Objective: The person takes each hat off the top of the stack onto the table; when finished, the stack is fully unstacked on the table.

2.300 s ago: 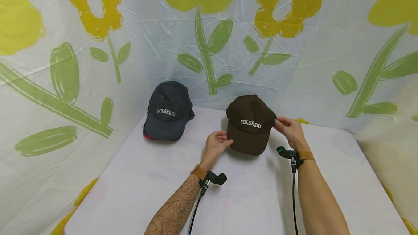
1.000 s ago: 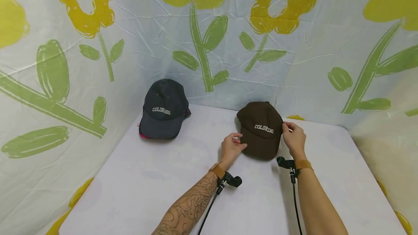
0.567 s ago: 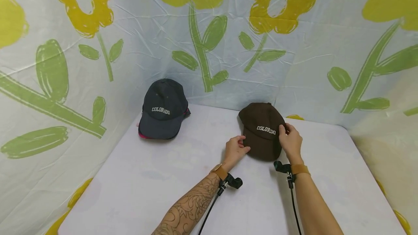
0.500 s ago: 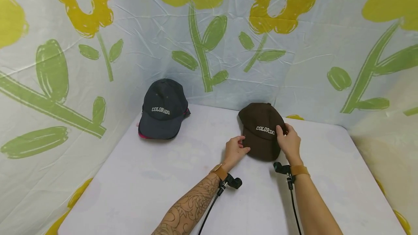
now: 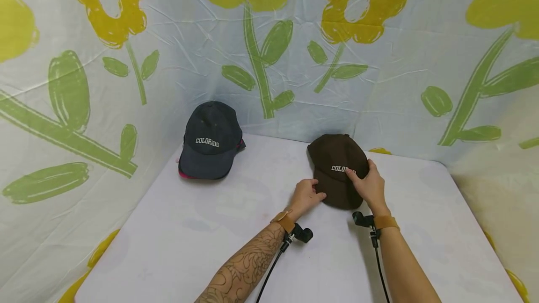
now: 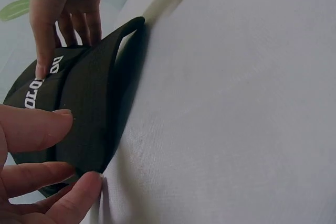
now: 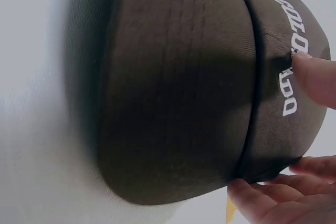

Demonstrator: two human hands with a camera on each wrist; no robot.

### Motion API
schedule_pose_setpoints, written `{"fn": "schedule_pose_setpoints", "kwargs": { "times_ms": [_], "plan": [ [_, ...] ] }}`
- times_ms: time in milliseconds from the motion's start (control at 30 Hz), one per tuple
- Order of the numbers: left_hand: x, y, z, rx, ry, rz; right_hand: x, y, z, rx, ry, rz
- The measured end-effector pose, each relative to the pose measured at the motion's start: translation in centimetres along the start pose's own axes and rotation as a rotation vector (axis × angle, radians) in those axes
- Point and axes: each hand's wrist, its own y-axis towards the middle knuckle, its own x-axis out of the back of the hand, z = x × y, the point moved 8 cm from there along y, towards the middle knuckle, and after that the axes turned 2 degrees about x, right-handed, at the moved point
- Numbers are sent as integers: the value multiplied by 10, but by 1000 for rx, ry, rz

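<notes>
A brown baseball cap with white lettering sits at the back right of the white table, its brim toward me. My right hand grips the right side of its crown; the thumb presses on the front and covers part of the lettering, while the other fingers lie along the side. At the left edge of the brim, my left hand holds the cap lightly between thumb and fingers. In the left wrist view, one fingertip touches the brim's corner close to the cloth.
To the left, a dark blue cap lettered COLORADO stands near the back corner, with a red brim edge showing beneath it. The white table meets a flower-printed cloth backdrop. Black cables hang from both wrist cameras.
The brown cap has moved right and a little nearer, then stayed nearly in place. My right hand has gone from its edge onto the crown front; my left hand has followed along the brim.
</notes>
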Motion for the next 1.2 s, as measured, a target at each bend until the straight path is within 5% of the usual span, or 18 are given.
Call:
{"fn": "schedule_pose_setpoints", "kwargs": {
  "times_ms": [700,967,1200],
  "plan": [
    [-8,3,-1,-29,6,35,5,0,-10,-20,-17,-10],
    [23,2,-1,-85,-122,-68,31,-5,18,73,107,-245],
    [60,-1,-2,-136,-188,-194,50,-2,44,79,238,-329]
  ]
}}
